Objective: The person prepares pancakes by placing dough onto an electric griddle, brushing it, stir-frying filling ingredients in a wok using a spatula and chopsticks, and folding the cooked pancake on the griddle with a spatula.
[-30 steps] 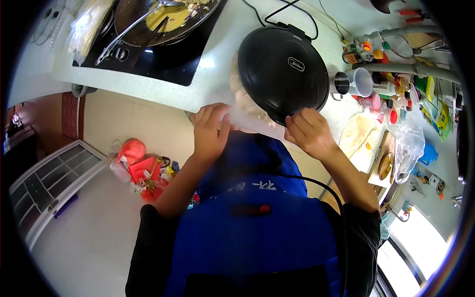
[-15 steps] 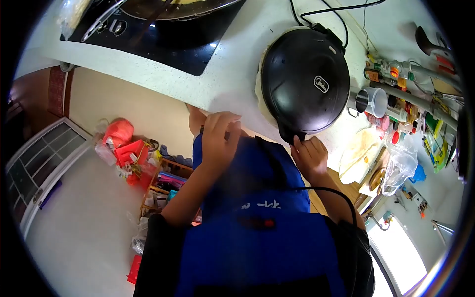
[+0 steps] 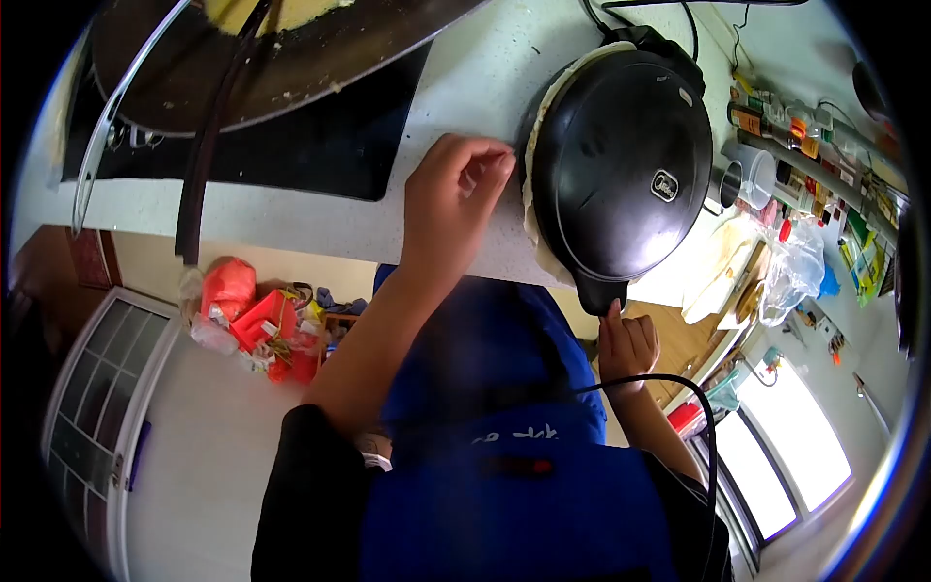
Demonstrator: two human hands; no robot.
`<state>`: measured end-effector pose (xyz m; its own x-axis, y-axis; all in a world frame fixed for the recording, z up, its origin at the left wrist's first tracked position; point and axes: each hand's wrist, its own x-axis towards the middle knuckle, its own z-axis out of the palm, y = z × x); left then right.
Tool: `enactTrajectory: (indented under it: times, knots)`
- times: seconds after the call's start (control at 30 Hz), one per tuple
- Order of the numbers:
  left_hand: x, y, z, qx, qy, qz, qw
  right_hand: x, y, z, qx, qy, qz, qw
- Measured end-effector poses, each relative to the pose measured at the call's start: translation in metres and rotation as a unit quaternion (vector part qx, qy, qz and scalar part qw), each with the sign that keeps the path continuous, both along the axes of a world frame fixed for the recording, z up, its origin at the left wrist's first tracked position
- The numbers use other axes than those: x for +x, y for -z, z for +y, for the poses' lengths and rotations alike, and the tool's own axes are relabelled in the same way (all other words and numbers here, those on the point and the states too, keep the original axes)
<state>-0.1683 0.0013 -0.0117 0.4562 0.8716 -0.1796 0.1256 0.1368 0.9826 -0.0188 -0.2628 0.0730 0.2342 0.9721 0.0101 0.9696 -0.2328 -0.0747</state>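
Observation:
A round black electric griddle [image 3: 621, 165] with a closed lid sits on the white counter [image 3: 475, 97]. A pale thin flatbread edge [image 3: 531, 204] sticks out along the griddle's left rim. Below the front of the appliance, my right hand [image 3: 628, 347] has its fingers curled and its thumb against the black handle [image 3: 601, 294]. My left hand [image 3: 448, 209] hovers over the counter just left of the flatbread edge. Its fingers are bent, with thumb and index tip close together, and I see nothing between them. A small space separates it from the griddle.
A large wok [image 3: 291, 68] with yellow food and a dark long-handled utensil [image 3: 208, 145] stands on the black cooktop [image 3: 320, 145]. Bottles and a clear measuring cup [image 3: 756, 175] line the right side. A flatbread [image 3: 720, 267] lies at the right. Red bags [image 3: 230, 286] are on the floor.
My left hand has moved up from in front of the apron to beside the griddle, its fingers drawing together. My right hand stays at the handle. The whole view has shifted, showing more wok.

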Motion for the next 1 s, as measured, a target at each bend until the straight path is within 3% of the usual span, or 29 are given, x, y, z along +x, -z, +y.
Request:
enactTrajectory:
  times: [0.27,0.5,1.0]
  knots:
    - [0.017,0.007,0.024,-0.073,0.076,-0.013,0.994,-0.026,0.0,0.003,-0.006,0.098,-0.004,0.995]
    - [0.013,0.009,0.038,-0.066,0.133,0.013,0.989,-0.045,0.004,0.007,0.012,0.179,-0.017,0.984]
    - [-0.002,-0.002,0.049,0.0,0.176,0.044,0.983,-0.064,0.012,0.019,0.079,0.227,-0.027,0.97]
